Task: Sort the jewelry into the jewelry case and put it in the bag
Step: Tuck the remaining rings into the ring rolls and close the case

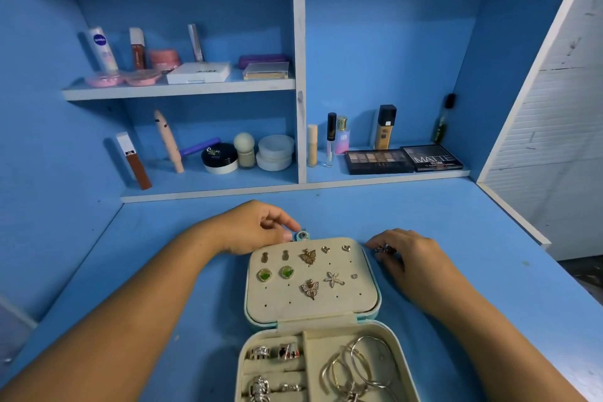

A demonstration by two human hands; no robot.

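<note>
The light-blue jewelry case (375, 310) lies open on the blue desk, its beige lid panel (313, 300) flat and studded with several earrings. The lower half holds rings in the left slots (274, 352) and silver hoops (359, 365) on the right. My left hand (257, 228) pinches the small snap tab (302, 235) at the lid's far edge. My right hand (408, 258) is beside the lid's right corner, its fingers curled round a small silver piece of jewelry (383, 250). No bag is in view.
Behind the desk stand blue shelves with cosmetics: bottles, jars and two dark eyeshadow palettes (404, 158) on the low shelf, a white box (199, 72) on the upper one. A white wall panel (554, 140) borders the desk on the right.
</note>
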